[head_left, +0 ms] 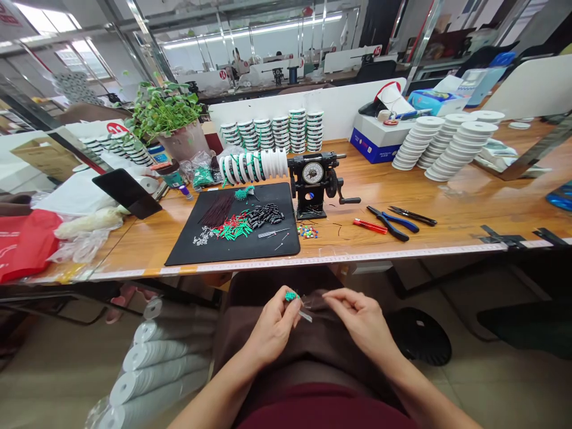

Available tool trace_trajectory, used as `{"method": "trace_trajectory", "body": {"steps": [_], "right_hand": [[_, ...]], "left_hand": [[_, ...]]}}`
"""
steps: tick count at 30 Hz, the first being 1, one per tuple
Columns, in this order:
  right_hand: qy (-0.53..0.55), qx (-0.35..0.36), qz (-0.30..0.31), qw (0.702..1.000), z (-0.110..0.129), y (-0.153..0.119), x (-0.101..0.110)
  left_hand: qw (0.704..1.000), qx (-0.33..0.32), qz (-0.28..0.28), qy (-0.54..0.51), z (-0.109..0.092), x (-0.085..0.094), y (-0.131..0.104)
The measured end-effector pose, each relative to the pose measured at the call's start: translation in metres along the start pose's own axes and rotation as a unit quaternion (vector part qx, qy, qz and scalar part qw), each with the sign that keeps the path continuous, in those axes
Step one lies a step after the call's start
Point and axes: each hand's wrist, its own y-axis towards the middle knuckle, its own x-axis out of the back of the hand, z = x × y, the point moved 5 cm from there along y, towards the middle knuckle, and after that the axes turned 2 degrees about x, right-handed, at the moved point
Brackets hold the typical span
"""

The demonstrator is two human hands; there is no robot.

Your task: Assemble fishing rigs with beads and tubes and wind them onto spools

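Note:
Above my lap, my left hand (277,319) is closed around a small bundle of green pieces (291,296), which pokes out above the thumb. A thin, pale, clear-looking strip (305,317) sticks out below that thumb. To the right, my right hand (357,310) is raised with thumb and forefinger pinched together. Fine strands show faintly between the hands, but what the pinch holds is too small to make out. On the table ahead, a black mat (232,250) carries green and red pieces (235,226), black pieces (267,215) and dark thin strands (217,210).
Behind the mat's right edge stands a black hand-cranked winding machine (313,185) loaded with white spools (254,165). Pliers (393,223), tweezers (413,215) and a red tube (370,226) lie to its right. White spool stacks (460,149) stand farther back. Wrapped white rolls (147,363) sit at floor level, left.

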Motion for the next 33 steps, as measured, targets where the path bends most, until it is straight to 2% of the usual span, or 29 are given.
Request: {"method": "trace_trajectory", "body": {"steps": [2, 3, 5, 8, 11, 16, 19, 26, 33], "right_hand": [[-0.045, 0.02, -0.09, 0.995, -0.002, 0.006, 0.013], [-0.045, 0.02, -0.11, 0.993, -0.002, 0.009, 0.017], [0.007, 0.006, -0.078, 0.997, 0.001, 0.013, 0.017], [0.122, -0.009, 0.057, 0.991, 0.017, 0.013, 0.001], [0.175, -0.016, 0.123, 0.977, 0.03, 0.009, -0.014], [0.193, -0.055, 0.132, 0.971, 0.019, 0.004, -0.025], [0.204, -0.037, 0.119, 0.971, 0.012, 0.002, -0.025], [0.119, 0.01, 0.113, 0.986, 0.011, -0.001, -0.021], [0.263, -0.041, 0.159, 0.951, 0.021, -0.001, -0.028]], "left_hand": [[1.0, -0.006, -0.005, 0.01, -0.002, 0.0, -0.002], [1.0, -0.007, -0.01, 0.022, -0.003, 0.0, -0.003], [0.998, -0.005, -0.015, 0.053, -0.005, -0.001, -0.003], [0.997, -0.001, -0.025, 0.077, -0.007, -0.004, -0.004], [0.997, 0.007, -0.025, 0.078, -0.009, -0.007, -0.004], [0.999, 0.015, -0.004, 0.041, -0.013, -0.01, -0.004], [1.0, 0.007, 0.008, 0.019, -0.016, -0.011, -0.003], [1.0, 0.005, 0.019, -0.006, -0.018, -0.013, -0.003], [0.999, 0.013, 0.031, -0.01, -0.016, -0.013, -0.002]]}}
